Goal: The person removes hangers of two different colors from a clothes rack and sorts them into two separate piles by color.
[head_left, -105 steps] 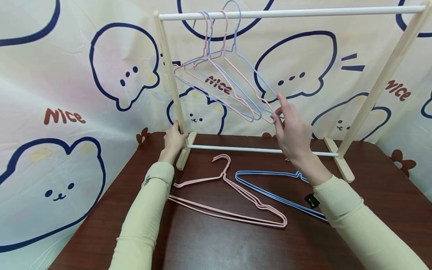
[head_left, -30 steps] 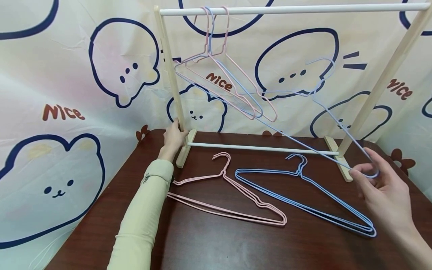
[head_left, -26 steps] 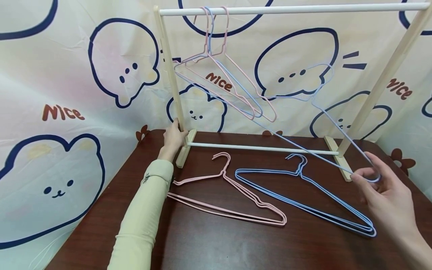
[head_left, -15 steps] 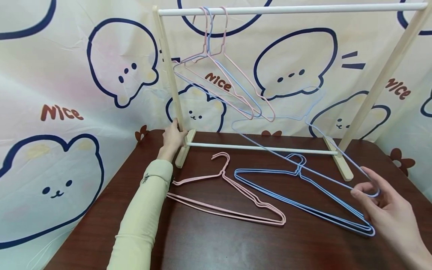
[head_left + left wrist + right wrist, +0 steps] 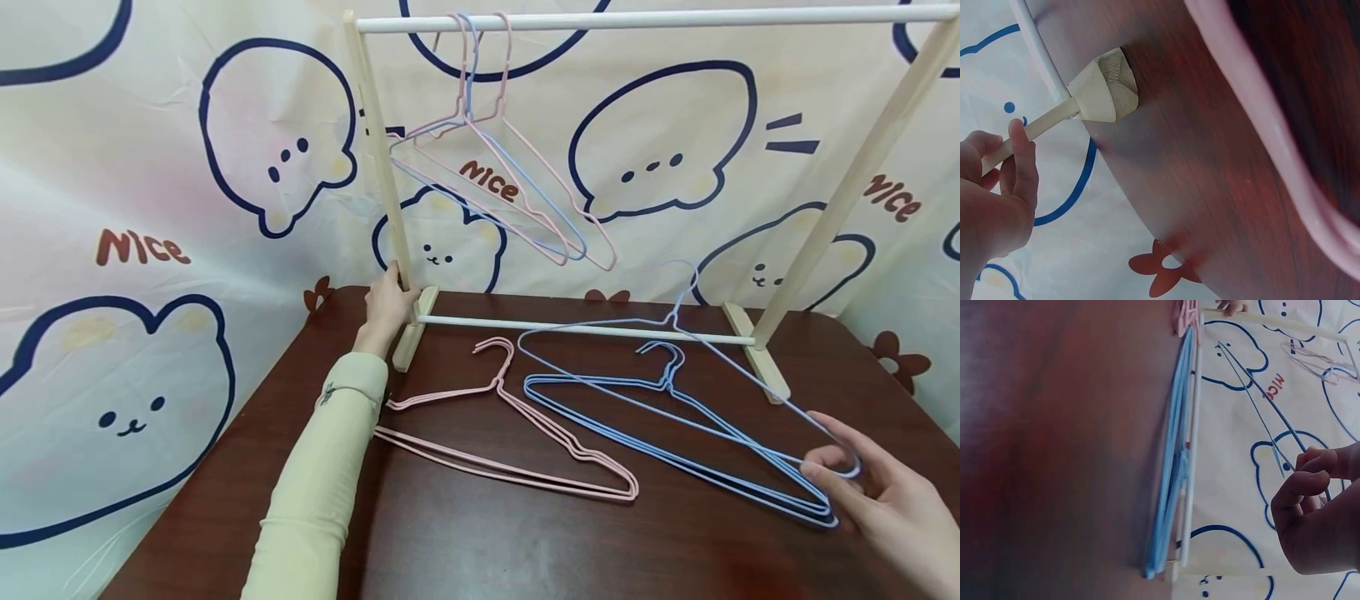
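Screened-off tabletop setup, room type unclear, cartoon-printed sheeting (image 5: 255,350) behind, dark brown table (image 5: 495,554), clothes rack (image 5: 712,17)

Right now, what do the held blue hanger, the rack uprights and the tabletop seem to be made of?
Held blue hanger: smooth, perhaps plastic-coated wire, judging by its thin, evenly coloured bends. Rack uprights: probably pale, matt wood; the left foot has a rough, bare-looking end. Tabletop: wood or laminate; streaky grain shows, and soft glare suggests semi-gloss.
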A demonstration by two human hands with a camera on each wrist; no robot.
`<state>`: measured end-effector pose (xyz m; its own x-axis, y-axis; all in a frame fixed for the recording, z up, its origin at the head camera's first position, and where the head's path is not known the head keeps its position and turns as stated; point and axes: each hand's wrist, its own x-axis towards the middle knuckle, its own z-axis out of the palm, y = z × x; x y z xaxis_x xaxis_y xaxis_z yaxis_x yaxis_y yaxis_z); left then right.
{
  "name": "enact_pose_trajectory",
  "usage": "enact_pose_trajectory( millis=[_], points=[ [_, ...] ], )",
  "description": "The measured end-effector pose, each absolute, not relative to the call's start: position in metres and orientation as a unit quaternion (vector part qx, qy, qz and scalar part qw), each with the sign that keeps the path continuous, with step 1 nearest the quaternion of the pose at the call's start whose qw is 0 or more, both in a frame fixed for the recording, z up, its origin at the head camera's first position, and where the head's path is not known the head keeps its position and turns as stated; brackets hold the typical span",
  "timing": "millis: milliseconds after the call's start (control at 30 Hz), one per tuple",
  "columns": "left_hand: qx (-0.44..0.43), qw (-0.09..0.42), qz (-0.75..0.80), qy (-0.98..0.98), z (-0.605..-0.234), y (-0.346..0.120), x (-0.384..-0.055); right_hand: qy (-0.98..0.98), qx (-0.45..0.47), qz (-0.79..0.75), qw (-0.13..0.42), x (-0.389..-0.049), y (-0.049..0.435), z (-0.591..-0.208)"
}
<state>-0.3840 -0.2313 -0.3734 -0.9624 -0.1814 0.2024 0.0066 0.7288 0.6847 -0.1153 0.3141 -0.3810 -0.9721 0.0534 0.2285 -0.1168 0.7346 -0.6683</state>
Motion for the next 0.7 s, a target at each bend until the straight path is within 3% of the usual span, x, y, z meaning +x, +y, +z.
enact_pose_trajectory(
  millis=[300,500,700],
  points=[
    [0.043,0.134,-0.364,-0.921,-0.372,-0.230,-0.386,-0.893,-0.005,0.449,0.020,-0.114,0.337,-0.403],
    [0.048,0.131,-0.365,-0.920,-0.373,-0.232,-0.386,-0.935,-0.035,0.353,-0.012,-0.118,0.345,-0.413],
    [0.046,0.127,-0.367,-0.920,-0.374,-0.232,-0.388,-0.977,0.018,0.210,-0.025,-0.131,0.355,-0.413]
  ],
)
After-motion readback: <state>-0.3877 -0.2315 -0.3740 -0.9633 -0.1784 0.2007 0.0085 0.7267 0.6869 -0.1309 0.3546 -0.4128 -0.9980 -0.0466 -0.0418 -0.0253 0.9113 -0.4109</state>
